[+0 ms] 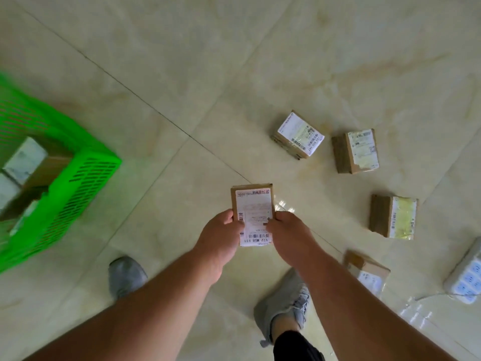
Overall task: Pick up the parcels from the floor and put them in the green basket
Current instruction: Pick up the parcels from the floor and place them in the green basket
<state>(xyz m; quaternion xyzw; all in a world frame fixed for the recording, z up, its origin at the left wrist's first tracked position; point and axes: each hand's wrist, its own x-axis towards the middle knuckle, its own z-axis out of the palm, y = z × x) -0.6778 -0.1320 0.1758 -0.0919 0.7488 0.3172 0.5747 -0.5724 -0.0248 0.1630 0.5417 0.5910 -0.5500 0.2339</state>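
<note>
I hold a small brown cardboard parcel (253, 204) with a white shipping label above the floor, in the middle of the view. My left hand (221, 235) grips its left edge and my right hand (289, 235) grips its right edge. The green slatted basket (86, 178) stands at the left, with several parcels inside it. Several more brown parcels lie on the floor at the right: one (298, 135), a second (355, 151), a third (393, 216), and another (367, 272) partly behind my right forearm.
The floor is glossy beige tile with dark grout lines. A white power strip (466, 277) lies at the right edge. My two grey shoes (126, 276) (283, 303) stand on the floor below the held parcel.
</note>
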